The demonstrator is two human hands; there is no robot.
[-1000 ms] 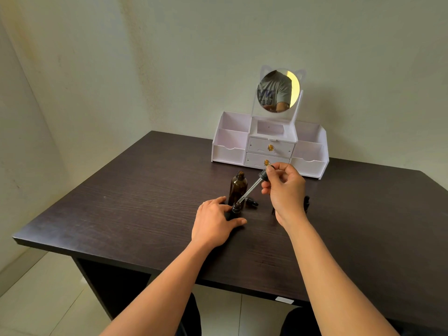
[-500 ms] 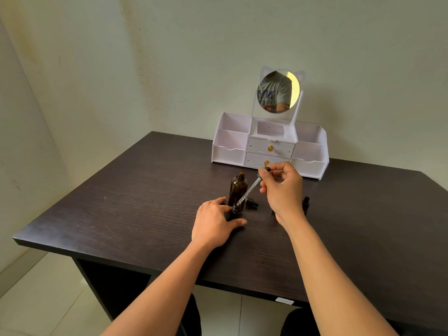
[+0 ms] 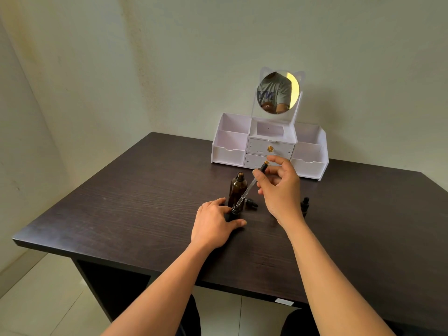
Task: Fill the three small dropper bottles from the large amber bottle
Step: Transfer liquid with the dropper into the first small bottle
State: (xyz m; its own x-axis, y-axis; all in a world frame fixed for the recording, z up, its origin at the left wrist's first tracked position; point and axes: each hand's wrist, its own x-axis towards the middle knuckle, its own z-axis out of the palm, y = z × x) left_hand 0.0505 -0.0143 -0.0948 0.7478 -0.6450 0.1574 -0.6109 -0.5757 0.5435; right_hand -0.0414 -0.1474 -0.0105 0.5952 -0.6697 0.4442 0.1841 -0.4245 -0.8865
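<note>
Since half a second ago my right hand [image 3: 278,190] has loosened its outer fingers, which now fan out while thumb and forefinger pinch the black bulb of the dropper [image 3: 252,184]. Its glass tip sits at the mouth of the small dropper bottle [image 3: 234,212], which my left hand [image 3: 213,223] grips on the table [image 3: 121,202], just in front of the large amber bottle [image 3: 237,187] (uncapped). The pipette leans steeply; squeezed off-centre, liquid could run down the neck, or a nudge could tip the bottle.
</note>
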